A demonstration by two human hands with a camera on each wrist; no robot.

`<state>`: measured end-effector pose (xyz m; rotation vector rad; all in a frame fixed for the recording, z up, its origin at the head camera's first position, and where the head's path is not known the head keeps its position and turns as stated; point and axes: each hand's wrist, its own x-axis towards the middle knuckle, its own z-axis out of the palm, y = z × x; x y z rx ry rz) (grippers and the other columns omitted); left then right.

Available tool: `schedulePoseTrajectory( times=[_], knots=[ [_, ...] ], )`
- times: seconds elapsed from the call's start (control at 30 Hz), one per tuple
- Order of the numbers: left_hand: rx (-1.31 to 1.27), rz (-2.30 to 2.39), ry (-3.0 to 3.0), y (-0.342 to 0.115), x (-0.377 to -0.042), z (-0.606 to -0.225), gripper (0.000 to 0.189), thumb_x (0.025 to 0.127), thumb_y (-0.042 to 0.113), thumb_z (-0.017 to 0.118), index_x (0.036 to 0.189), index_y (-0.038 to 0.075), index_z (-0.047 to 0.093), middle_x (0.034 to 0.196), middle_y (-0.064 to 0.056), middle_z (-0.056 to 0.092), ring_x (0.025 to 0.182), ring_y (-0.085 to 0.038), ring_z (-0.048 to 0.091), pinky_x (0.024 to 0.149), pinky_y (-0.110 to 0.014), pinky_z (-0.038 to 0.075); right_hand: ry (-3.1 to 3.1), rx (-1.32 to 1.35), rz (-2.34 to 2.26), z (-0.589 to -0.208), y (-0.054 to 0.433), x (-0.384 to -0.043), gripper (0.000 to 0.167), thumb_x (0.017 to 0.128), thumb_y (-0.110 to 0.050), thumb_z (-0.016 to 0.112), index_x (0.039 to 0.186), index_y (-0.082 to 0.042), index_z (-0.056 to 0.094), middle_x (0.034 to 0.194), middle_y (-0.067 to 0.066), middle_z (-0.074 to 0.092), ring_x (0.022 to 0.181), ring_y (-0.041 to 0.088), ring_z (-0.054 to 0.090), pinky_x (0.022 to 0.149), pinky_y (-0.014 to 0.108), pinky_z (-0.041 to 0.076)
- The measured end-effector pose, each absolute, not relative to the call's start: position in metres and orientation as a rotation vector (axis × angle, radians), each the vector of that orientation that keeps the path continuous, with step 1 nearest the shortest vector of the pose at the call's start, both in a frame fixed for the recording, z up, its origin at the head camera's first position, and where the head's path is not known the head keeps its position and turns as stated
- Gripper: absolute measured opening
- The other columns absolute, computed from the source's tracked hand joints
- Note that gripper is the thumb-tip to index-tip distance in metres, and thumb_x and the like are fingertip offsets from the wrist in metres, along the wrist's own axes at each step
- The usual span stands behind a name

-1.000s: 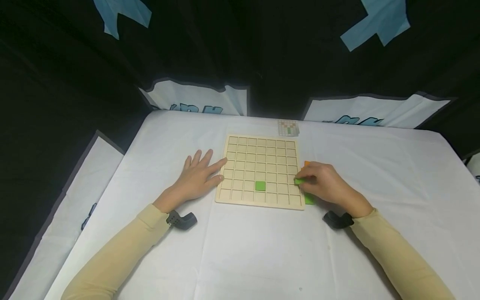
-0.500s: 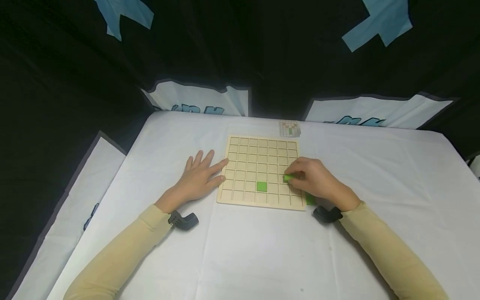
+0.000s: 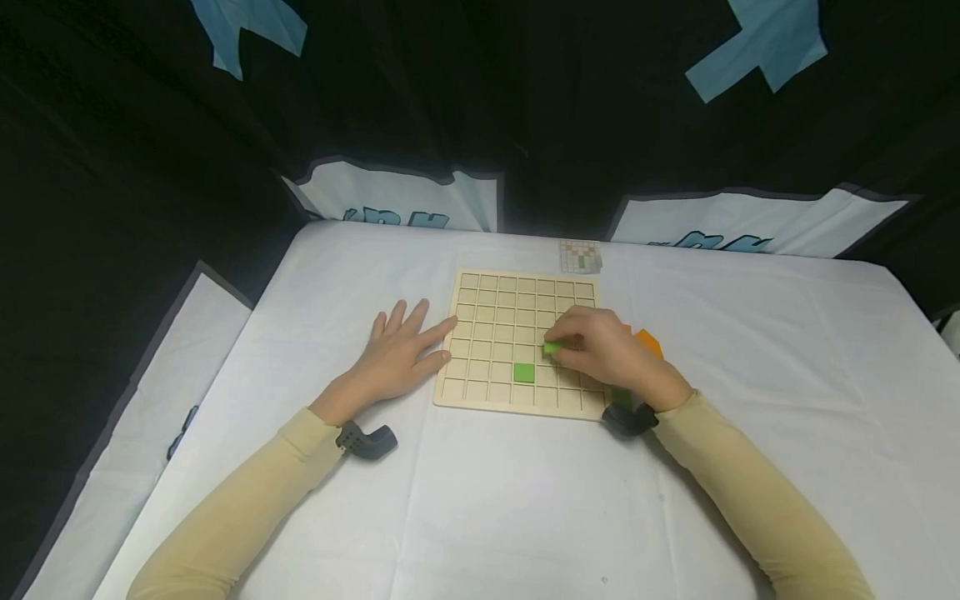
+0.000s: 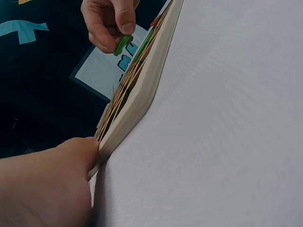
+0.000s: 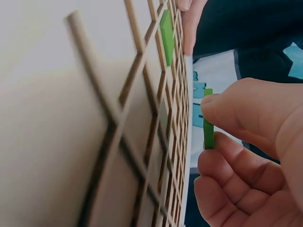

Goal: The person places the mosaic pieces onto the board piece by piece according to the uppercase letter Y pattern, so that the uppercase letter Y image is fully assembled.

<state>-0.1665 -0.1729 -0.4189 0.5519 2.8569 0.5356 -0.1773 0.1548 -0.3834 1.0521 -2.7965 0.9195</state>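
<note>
In the head view, the right hand point(image 3: 600, 346) covers part of the gridded board point(image 3: 491, 332) right of centre, and its fingers point(image 3: 568, 320) hide part of a green tile point(image 3: 551, 348). Orange pieces point(image 3: 648, 342) and a green piece point(image 3: 621, 395) beside the board are partly hidden by the same hand and arm. The pattern on the card point(image 3: 580, 257) at upper centre is too small to read. Both sleeves point(image 3: 757, 492) leave the bottom edge. In the left wrist view, the left hand point(image 4: 49, 172) is cut off at left. In the right wrist view, the nearest grid lines are blurred.

Black backdrop point(image 3: 517, 100) (blue-marked), white table point(image 3: 525, 500)
</note>
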Motion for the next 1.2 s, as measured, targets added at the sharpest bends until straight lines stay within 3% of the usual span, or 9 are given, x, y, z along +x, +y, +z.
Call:
schedulePoseTrajectory(
  times=[0.8, 1.2],
  knots=[
    [0.535, 0.542, 2.856, -0.172, -0.166, -0.418, 0.060, 0.105, 0.051, 0.047, 0.160, 0.028, 0.036, 0.170, -0.024, 0.010, 0.156, -0.053, -0.002, 0.123, -0.071, -0.003, -2.862, 1.079, 0.873, -0.389, 0.122, -0.183, 0.022, 0.084, -0.003, 0.075, 0.105, -0.004, 0.079, 0.105, 0.010, 0.077, 0.101, 0.026, 0.070, 0.091, 0.042, 0.057],
    [0.534, 0.547, 2.863, -0.171, -0.166, -0.419, 0.061, 0.104, 0.050, 0.048, 0.159, 0.028, 0.036, 0.170, -0.024, 0.010, 0.156, -0.053, -0.002, 0.123, -0.071, -0.003, -2.893, 1.060, 0.884, -0.389, 0.121, -0.184, 0.022, 0.084, -0.003, 0.076, 0.105, -0.003, 0.079, 0.105, 0.010, 0.077, 0.101, 0.026, 0.071, 0.091, 0.041, 0.058]
  ],
)
